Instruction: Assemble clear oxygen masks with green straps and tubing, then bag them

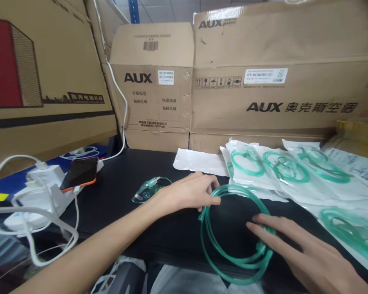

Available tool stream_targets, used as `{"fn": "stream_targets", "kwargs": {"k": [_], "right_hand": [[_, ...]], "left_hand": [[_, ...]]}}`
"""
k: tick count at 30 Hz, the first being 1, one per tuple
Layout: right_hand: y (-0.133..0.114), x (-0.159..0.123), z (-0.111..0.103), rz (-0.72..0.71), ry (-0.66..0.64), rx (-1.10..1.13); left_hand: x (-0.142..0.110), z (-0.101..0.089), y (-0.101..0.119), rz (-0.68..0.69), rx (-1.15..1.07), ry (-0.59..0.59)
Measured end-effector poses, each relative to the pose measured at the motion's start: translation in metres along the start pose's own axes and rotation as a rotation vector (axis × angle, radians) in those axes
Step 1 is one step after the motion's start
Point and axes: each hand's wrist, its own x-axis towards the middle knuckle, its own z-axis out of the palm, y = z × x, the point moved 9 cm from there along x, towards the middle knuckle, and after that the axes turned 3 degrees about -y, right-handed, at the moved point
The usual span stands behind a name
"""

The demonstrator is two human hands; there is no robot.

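Observation:
A coil of clear green oxygen tubing (234, 260) is held up at the table's front edge, its lower loops hanging toward me. My left hand (191, 192) pinches the coil's upper left side between thumb and fingers, close to a tube end connector. On the right side, my right hand (306, 249) has its fingers fairly straight across the loops, with tubing between them; the grip is partly hidden. Beyond my left forearm lies a clear green oxygen mask (147, 191) with a metal nose strip, partly covered by the arm.
Several white packages (282, 163) with coiled green tubing lie at the right. A flat white pouch (199, 161) sits behind my left hand. At left are a phone (81, 172), a power strip (46, 200) and loose white cables. Large cardboard boxes (159, 94) line the back.

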Motion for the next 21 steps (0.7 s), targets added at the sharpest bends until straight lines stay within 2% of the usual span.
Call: {"fn": "stream_targets", "kwargs": {"k": [2,4,7,9,12,15,17,19,21], "right_hand": [[-0.001,0.015,-0.009,-0.056,0.017,-0.017],[-0.006,0.029,-0.024,-0.103,0.089,-0.035],[-0.012,0.044,-0.042,-0.072,0.245,0.025],[-0.015,0.049,-0.044,-0.033,0.329,0.09],[-0.016,0.053,-0.039,0.032,0.447,0.166],[0.003,0.049,-0.032,0.228,0.585,0.355],[0.024,0.048,-0.018,0.426,0.554,0.544],[0.04,0.049,0.002,0.614,0.428,0.738],[0.045,0.051,0.019,0.717,0.299,0.918]], "left_hand": [[0.001,-0.008,0.001,0.035,-0.016,0.021],[0.0,-0.021,0.006,0.072,-0.023,0.08],[-0.01,-0.047,0.017,0.148,-0.034,0.262],[-0.017,-0.055,0.019,0.168,-0.056,0.34],[-0.017,-0.045,0.007,0.112,-0.126,0.302],[-0.013,-0.028,-0.009,0.065,-0.196,0.223],[-0.01,-0.022,-0.017,0.055,-0.24,0.19],[-0.008,-0.019,-0.022,0.048,-0.3,0.169],[-0.007,-0.018,-0.025,0.042,-0.36,0.152]]}}
